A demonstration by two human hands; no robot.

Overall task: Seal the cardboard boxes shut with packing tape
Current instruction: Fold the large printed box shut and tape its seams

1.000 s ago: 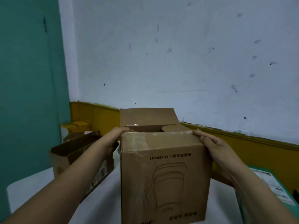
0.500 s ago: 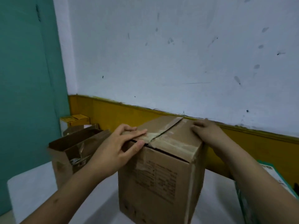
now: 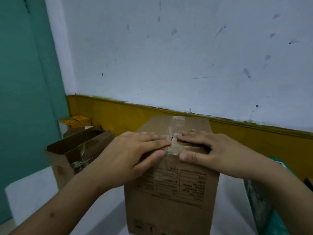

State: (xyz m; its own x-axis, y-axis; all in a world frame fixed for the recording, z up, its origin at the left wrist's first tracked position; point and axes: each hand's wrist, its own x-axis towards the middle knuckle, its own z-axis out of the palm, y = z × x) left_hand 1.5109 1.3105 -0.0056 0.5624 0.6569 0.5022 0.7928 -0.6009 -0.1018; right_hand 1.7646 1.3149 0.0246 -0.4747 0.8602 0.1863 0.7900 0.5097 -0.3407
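The tall cardboard box [image 3: 171,192] stands in the middle of the white table [image 3: 30,197]. The left hand [image 3: 133,153] and the right hand [image 3: 211,150] lie flat on its top flaps and press them down. Their fingers are straight and grab nothing, and the thumbs touch the front edge. Shiny old tape [image 3: 177,122] seems to run along the seam. An open box [image 3: 67,155] sits to the left.
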